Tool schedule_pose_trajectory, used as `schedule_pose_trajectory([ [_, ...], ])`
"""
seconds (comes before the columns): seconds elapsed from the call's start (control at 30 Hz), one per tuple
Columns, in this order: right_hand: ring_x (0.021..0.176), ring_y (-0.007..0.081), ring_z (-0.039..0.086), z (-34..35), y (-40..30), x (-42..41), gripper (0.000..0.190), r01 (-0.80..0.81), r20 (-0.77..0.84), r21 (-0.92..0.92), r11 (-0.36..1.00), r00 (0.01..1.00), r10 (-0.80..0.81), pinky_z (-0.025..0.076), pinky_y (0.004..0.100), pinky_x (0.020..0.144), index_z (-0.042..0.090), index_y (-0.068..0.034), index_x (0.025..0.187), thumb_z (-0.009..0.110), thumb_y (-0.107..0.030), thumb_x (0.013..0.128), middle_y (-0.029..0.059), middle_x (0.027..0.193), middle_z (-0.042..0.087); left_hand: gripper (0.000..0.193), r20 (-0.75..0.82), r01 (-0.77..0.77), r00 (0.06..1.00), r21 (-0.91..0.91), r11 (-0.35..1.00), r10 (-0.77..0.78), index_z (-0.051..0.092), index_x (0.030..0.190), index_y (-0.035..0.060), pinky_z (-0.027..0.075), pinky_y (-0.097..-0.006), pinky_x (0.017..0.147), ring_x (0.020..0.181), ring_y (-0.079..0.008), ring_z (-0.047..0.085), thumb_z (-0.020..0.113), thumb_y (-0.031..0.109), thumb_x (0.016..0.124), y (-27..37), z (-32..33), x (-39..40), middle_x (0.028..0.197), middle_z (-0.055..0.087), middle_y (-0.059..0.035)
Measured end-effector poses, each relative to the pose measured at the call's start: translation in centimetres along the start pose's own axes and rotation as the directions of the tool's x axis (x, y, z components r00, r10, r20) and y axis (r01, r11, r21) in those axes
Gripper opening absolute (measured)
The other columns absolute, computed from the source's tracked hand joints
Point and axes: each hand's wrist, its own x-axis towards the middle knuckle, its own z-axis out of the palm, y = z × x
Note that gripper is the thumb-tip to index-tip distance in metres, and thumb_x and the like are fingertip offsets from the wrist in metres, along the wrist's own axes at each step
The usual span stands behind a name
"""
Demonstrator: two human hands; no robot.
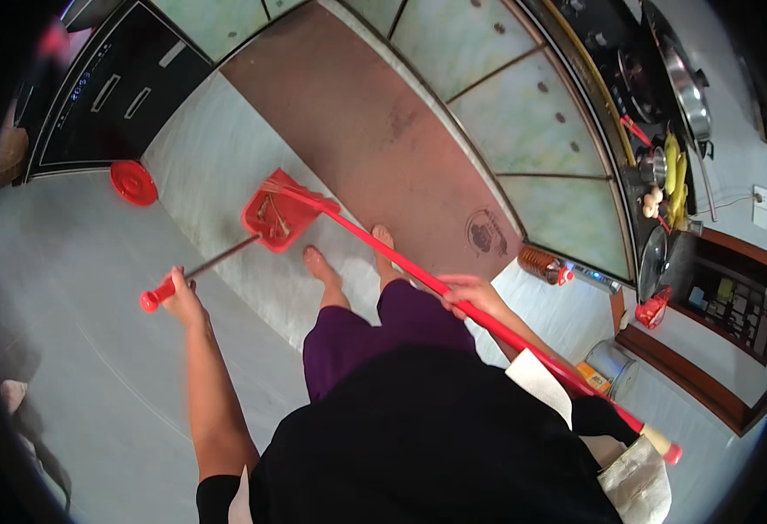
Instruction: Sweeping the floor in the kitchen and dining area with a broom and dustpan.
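My left hand (185, 300) grips the red end of a dustpan's metal handle. The red plastic dustpan (283, 240) rests on the floor in front of my feet, with dry brownish scraps (275, 213) in it. In my right hand (473, 296) is the long red handle of a broom (390, 252), which slants from beside my right arm down to the dustpan. The broom's bristles (278, 187) lie over the pan's far edge.
A brown floor mat (363, 124) runs along the pale green cabinets (540, 98). Near its corner stands a bottle of dark liquid (544, 264). A round red lid (134, 183) sits by the black appliance front (115, 92). Corn (674, 177) and pans (684, 85) occupy the counter.
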Motion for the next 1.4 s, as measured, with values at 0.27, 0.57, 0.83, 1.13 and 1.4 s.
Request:
schedule_pose_trajectory([
  [0.27,0.039,0.0149,0.048,-3.8,-6.1,-1.6,0.05,0.252,-0.44,-0.037,0.967,0.865,-0.242,0.036,0.0241,0.035,0.041,0.011,0.117,0.056,0.0,0.07,0.0148,0.064,0.059,0.023,0.265,0.041,0.964,-0.004,0.999,-0.038,0.055,0.088,0.0008,0.043,-0.0232,0.064,0.07,-0.0091,0.05,0.062,0.021,0.081,0.6,-2.0,1.8,0.077,0.052,-0.0023],
  [0.57,0.04,0.0127,0.047,1.0,-18.0,5.0,0.045,0.212,-0.399,-0.243,0.947,0.868,-0.297,0.037,0.0226,0.037,0.046,0.009,0.113,0.057,0.001,0.07,0.0107,0.063,0.056,0.021,0.113,0.111,0.988,-0.071,0.991,-0.103,0.055,0.088,0.0028,0.043,-0.0254,0.07,0.077,-0.01,0.051,0.062,0.022,0.081,1.9,-3.0,3.4,0.083,0.053,-0.0017],
  [0.83,0.042,0.0129,0.051,9.3,-33.2,23.1,0.052,0.237,-0.012,-0.6,0.764,0.952,-0.304,0.039,0.0233,0.037,0.045,0.01,0.116,0.057,0.003,0.066,0.0101,0.065,0.058,0.018,-0.132,0.252,0.954,-0.141,0.958,-0.27,0.054,0.086,0.0058,0.045,-0.0311,0.078,0.086,-0.0128,0.054,0.06,0.022,0.082,4.1,-2.0,2.8,0.092,0.057,-0.0043],
  [1.13,0.042,0.0155,0.053,19.3,-47.8,45.0,0.028,0.3,0.109,-0.6,0.742,0.949,-0.296,0.04,0.0263,0.036,0.057,0.008,0.086,0.058,0.002,0.06,0.0125,0.063,0.059,0.018,-0.389,0.308,0.839,-0.237,0.922,-0.38,0.052,0.096,0.0071,0.047,-0.0317,0.078,0.096,-0.0171,0.056,0.053,0.022,0.085,7.8,3.0,1.4,0.103,0.058,-0.0096],
  [1.4,0.039,0.0149,0.048,5.4,-46.6,35.0,0.013,0.062,0.241,-0.609,0.791,0.964,0.11,0.037,0.0277,0.037,0.052,-0.005,0.06,0.054,-0.013,0.069,0.0067,0.052,0.052,0.019,-0.461,0.277,0.81,-0.242,0.93,-0.362,0.051,0.097,0.0087,0.046,-0.0335,0.074,0.095,-0.0153,0.056,0.054,0.022,0.084,12.0,5.5,3.7,0.101,0.058,-0.007],
])
